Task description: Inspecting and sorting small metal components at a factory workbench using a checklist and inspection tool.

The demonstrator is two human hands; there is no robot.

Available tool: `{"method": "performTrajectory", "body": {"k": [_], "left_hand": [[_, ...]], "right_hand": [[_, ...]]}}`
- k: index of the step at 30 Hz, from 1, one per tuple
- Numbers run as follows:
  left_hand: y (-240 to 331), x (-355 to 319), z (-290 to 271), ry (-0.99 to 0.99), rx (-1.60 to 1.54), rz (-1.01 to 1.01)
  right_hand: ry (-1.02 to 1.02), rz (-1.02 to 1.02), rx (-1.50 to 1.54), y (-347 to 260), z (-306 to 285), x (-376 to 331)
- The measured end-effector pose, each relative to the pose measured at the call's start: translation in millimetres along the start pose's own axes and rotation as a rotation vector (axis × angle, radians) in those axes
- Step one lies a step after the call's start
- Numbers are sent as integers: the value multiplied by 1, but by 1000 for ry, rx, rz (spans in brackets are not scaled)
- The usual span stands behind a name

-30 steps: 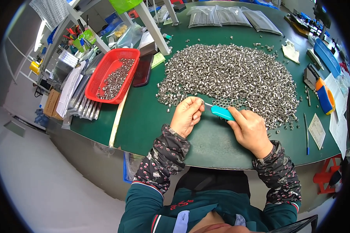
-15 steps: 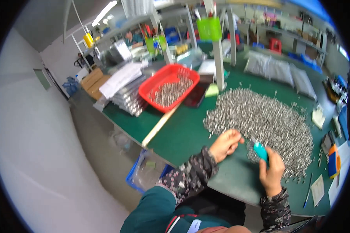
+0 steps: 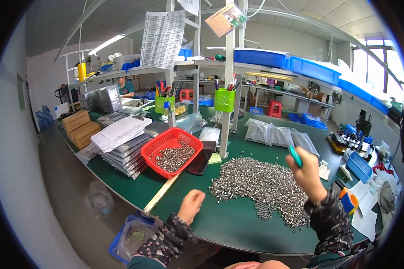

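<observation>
My left hand [image 3: 191,207] is over the green table in front of the red basket, fingers curled closed. Whatever they hold, if anything, is too small or hidden to make out. Raised above the right part of a heap of small shiny metal parts [image 3: 256,179], my right hand [image 3: 308,172] is closed around a teal-handled tool [image 3: 295,156]. The tool's handle points up and to the left; its working tip cannot be seen. More of the small metal parts [image 3: 175,158] lie in the red plastic basket [image 3: 151,149], at the left of the heap.
A wooden strip [image 3: 160,195] runs from the basket to the table's front edge. Beside the basket lie a dark phone [image 3: 199,164] and stacked trays with papers [image 3: 121,134]. An orange-and-blue tape dispenser [image 3: 348,201] sits at right; a white post [image 3: 226,127] stands behind the heap.
The view has tilted up. My left hand has drawn away from the heap toward the basket side; my right hand has risen with the teal-handled tool, its tip turned out of sight.
</observation>
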State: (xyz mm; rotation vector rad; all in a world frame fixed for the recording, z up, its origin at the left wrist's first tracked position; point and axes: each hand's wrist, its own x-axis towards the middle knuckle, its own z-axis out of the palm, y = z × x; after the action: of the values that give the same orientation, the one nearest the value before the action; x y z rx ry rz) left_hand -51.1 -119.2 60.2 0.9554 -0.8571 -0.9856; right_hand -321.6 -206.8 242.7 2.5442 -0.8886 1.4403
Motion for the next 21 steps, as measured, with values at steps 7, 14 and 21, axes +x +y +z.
{"method": "performTrajectory", "body": {"k": [7,14,21], "left_hand": [[-16,-26,-33,297,631,307],[-9,-24,-35,269,663,277],[-7,-29,-33,286,682,195]], "right_hand": [[286,-178,-360,35,34,159],[355,289,323,64,59,270],[336,420,505,80,78,312]]}}
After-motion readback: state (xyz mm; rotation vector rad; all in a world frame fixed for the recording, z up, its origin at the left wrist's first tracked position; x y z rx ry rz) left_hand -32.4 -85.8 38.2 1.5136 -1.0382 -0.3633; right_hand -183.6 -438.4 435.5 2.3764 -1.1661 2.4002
